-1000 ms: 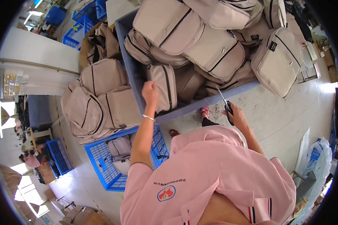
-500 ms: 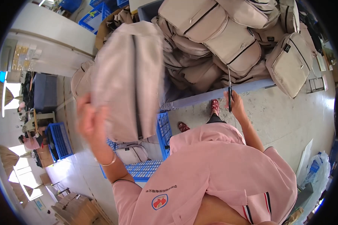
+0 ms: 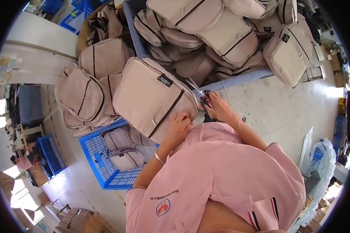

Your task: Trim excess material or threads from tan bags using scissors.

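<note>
A beige backpack (image 3: 147, 89) with a black zip and a dark label lies tilted in front of me, its front panel facing up. My left hand (image 3: 181, 126) is closed on its near lower edge, with the fingers bent into the fabric. In my right hand (image 3: 219, 108) is a pair of scissors (image 3: 207, 101) with black handles. Their blades point up and to the left, beside the right edge of the backpack. Whether the blades touch the fabric cannot be made out.
Behind, a large grey-blue bin (image 3: 241, 79) is heaped with similar backpacks. More beige bags (image 3: 83, 93) are piled at the left. Below them stands a blue plastic crate (image 3: 101, 171) with several small bags inside. A cardboard box (image 3: 83, 37) holds fabric pieces at the far left.
The backpack has swung down and right, from upright at the left to tilted in front of me. Both hands have come together, the right bringing the scissors left to the bag's edge.
</note>
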`<state>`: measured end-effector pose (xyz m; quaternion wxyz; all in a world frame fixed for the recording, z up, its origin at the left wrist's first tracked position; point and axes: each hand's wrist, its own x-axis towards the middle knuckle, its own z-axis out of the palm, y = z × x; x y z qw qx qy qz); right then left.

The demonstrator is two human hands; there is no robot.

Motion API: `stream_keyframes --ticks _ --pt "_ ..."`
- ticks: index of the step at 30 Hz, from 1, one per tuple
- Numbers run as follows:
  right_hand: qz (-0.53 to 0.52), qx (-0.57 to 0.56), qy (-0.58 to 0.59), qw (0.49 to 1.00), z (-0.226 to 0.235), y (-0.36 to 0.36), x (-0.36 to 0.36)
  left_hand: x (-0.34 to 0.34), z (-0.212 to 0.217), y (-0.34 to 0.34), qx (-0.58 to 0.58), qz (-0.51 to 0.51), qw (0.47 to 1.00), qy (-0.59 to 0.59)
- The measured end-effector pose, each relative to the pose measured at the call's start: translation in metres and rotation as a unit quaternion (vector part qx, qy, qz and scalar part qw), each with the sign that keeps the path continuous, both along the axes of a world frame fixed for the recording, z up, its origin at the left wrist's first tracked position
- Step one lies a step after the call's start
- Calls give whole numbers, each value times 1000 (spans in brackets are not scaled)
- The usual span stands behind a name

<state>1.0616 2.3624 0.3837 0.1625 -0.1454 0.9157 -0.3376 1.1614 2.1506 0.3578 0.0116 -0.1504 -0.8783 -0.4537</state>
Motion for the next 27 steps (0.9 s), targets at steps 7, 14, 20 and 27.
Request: stream_keyframes --ticks 7,14,20,27 --pt "53 52 50 996 -15 -34 -31 -3 8 4 17 -10 999 -25" --pt "99 72 56 991 -4 -69 -63 -8 5 4 6 -28 998 -49" --pt "110 79 86 987 -18 -71 -67 -11 6 3 14 -28 999 -32" --pt "91 71 74 991 -31 -73 -63 -13 5 0 25 -31 998 -50"
